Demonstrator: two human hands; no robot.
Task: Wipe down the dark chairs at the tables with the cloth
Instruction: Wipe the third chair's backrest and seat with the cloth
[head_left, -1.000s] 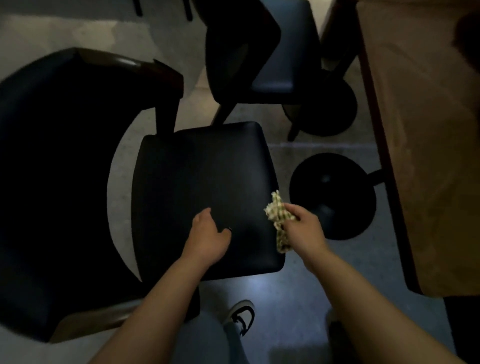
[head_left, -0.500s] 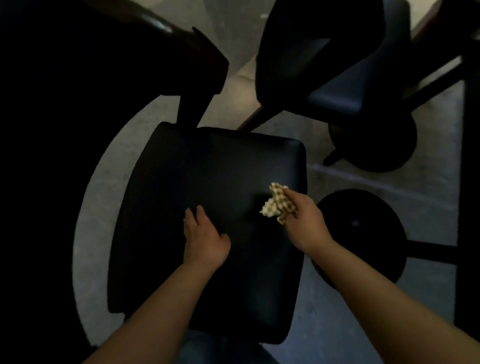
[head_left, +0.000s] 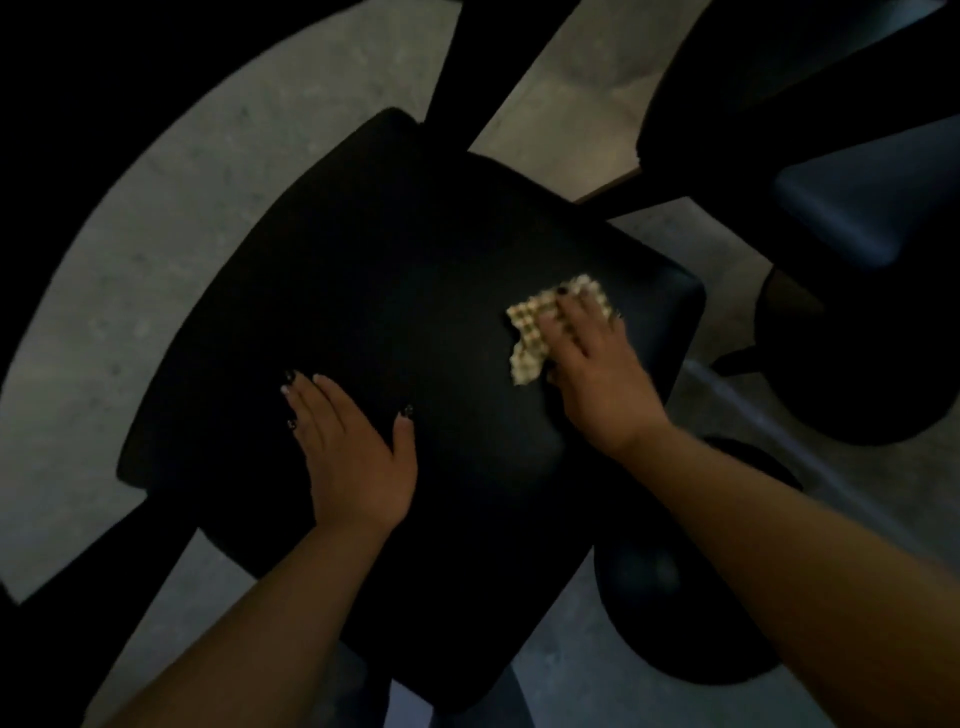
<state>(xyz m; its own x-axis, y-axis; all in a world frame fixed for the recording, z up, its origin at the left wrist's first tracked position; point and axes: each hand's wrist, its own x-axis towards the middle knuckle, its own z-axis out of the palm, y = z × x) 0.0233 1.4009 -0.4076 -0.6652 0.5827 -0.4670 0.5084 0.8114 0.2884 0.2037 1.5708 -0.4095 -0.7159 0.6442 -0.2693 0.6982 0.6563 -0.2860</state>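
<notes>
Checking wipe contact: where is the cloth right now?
In the head view, the checked cloth lies flat under the right hand on the dark chair seat, near its right edge.

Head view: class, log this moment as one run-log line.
stage: wiping seat | right hand: pressing checked cloth flat on dark chair seat | left hand: flat on seat, bracing | second chair: untouched

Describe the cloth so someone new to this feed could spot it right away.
Start at the big black chair seat filling the middle of the view. Near its right edge, the right hand presses flat on a small crumpled checked cloth. Its pale cream-and-brown checks are the only light, patterned thing on the dark seat; the left hand lies bare on the seat.
</notes>
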